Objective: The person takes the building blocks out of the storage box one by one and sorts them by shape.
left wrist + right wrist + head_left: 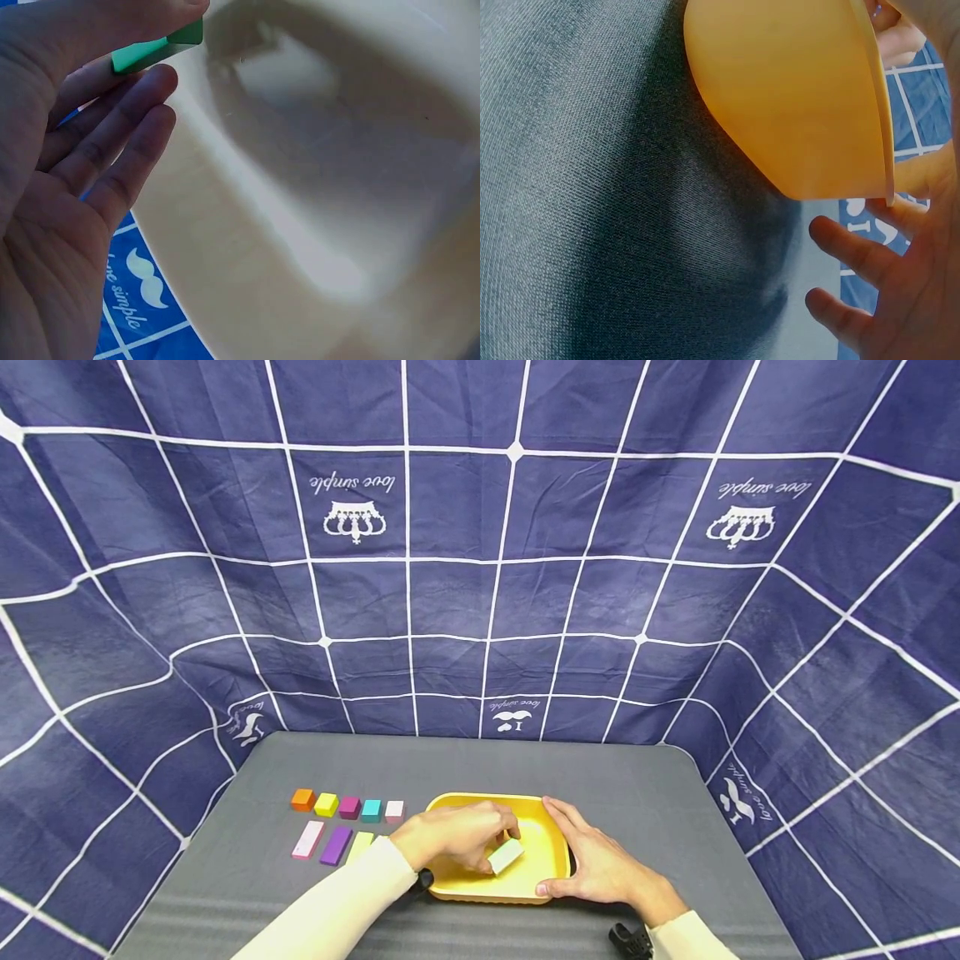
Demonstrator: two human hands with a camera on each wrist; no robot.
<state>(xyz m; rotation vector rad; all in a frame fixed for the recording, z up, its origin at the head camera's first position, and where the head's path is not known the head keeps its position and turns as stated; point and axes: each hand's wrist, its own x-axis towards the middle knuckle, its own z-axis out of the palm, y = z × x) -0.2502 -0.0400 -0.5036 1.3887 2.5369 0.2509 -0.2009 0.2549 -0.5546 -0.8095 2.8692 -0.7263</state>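
Observation:
My left hand (467,837) reaches into a yellow plastic bin (551,847) and pinches a green rectangular block (506,857) over its floor. In the left wrist view, the thumb and fingers hold the green block (154,54), while the lower fingers stay loosely bent. At the bin's right end is my right hand (603,864), its thumb on the near rim and its fingers reaching to the far rim. The right wrist view shows a fingertip against the rim of the bin (802,97), with the other fingers spread out beside it.
Left of the bin, an orange cube (303,800), yellow cube (326,805), magenta cube (349,807), teal cube (372,811) and pale pink cube (394,812) form a row. Nearer lie flat pink (308,840), purple (336,846) and yellow (360,847) blocks, the yellow partly behind my sleeve.

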